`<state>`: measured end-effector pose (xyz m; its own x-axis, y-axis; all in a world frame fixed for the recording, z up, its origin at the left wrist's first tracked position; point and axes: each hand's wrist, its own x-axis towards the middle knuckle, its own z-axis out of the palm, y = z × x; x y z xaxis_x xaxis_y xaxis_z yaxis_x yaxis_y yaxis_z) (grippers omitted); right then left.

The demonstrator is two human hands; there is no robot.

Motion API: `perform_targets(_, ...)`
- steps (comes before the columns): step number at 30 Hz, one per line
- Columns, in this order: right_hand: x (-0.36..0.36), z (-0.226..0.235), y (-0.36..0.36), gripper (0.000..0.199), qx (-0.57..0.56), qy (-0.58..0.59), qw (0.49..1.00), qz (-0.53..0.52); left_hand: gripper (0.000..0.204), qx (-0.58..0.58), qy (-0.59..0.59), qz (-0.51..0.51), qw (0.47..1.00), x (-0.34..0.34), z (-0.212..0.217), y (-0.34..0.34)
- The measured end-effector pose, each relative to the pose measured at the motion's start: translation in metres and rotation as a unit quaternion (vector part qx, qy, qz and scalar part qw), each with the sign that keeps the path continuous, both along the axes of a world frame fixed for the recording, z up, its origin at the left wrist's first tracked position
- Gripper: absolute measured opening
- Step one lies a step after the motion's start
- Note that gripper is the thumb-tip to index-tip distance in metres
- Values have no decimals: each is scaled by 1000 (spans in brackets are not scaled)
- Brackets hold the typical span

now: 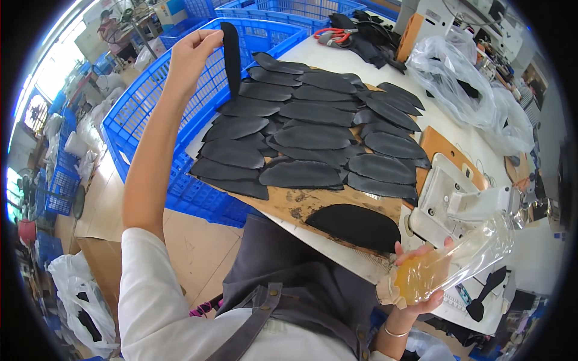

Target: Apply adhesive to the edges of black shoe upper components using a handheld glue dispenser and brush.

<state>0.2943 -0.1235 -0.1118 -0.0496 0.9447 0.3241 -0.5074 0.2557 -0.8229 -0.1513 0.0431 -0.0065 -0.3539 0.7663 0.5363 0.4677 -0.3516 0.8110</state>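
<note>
Left hand (191,53) pinches one black leather piece (230,57), raised upright above the blue crate (144,114); right hand (421,274) is clamped around a clear plastic bottle (451,265) of amber liquid, at the counter (337,60) edge; overlapping black pieces (313,138) cover the brown board (301,201).

blue plastic crates (180,102), red scissors (334,35), clear plastic bags (448,72) and a sewing machine (448,201) around the table (337,60).

This is looking like a small shoe or leather-goods workshop: rows of black leaf-shaped cut pieces (313,135) are lying on a white counter (337,60), blue plastic lattice crates (150,102) are standing alongside, red-handled scissors (334,36) are resting behind, and clear plastic bags (451,78) are piling up.
</note>
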Motion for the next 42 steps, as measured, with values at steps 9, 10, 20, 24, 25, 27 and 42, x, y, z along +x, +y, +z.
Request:
perform_targets(9,1,-2,2,91,-4,-3,1000,-4,25,2,133,60,989,-25,-9,68)
perform_targets(10,1,-3,2,91,-4,3,1000,-3,24,11,184,76,980,-15,-9,75)
perform_targets(20,-1,-1,-1,92,-24,11,1000,-14,10,59,385,-26,921,142,-78,144)
perform_targets(24,1,-4,0,92,-17,11,1000,-14,10,50,430,-55,900,166,-97,140)
perform_targets(25,1,-4,0,92,-18,18,1000,-9,11,47,441,-73,894,167,-97,139)
perform_targets(27,1,-4,1,92,-19,26,999,-5,17,19,434,-68,898,164,-95,139)
perform_targets(42,-3,-1,-2,88,-23,36,999,-12,18,41,405,-50,912,141,-59,94)
